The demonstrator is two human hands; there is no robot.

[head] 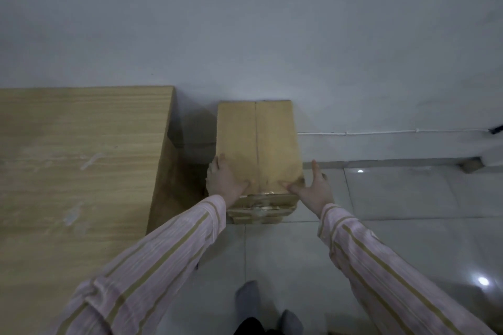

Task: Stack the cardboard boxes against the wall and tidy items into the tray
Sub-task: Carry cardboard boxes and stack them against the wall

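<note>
A stack of brown cardboard boxes stands on the floor against the grey wall (pixel 272 35). The top box (pixel 258 141) has a centre seam along its closed flaps. Lower boxes (pixel 261 211) show taped edges beneath it. My left hand (pixel 224 179) grips the near left corner of the top box, with the thumb on top and the fingers down its left side. My right hand (pixel 313 189) holds the near right corner, its thumb on the top face and its straight fingers along the right side. No tray is in view.
A light wooden table (pixel 76 158) stands left of the stack with a narrow gap between. Pale floor tiles (pixel 394 212) spread to the right. A white cable (pixel 381 132) runs along the wall base. My grey-socked feet (pixel 249 299) stand just behind the stack.
</note>
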